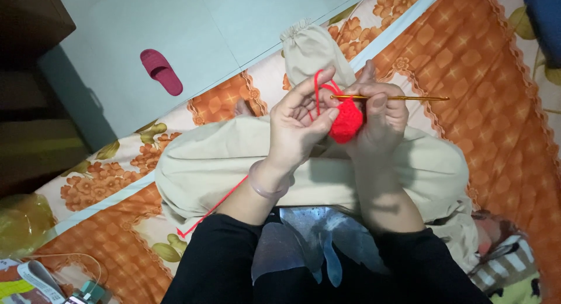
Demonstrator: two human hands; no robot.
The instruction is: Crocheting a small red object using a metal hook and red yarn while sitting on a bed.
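Head view, gold crochet hook (403, 97) lying level, pointing left, right hand (383, 114) fingers gripping it, left hand (298, 125) fingers pinching red crochet piece (346, 124)

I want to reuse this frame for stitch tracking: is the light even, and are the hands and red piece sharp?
Head view: the light is uneven, bright on the left hand, right hand and red piece, and dark toward the left edge; the hands throw soft shadows onto the beige trousers; the hook and yarn read sharply; wide-lens bending shows at the edges.
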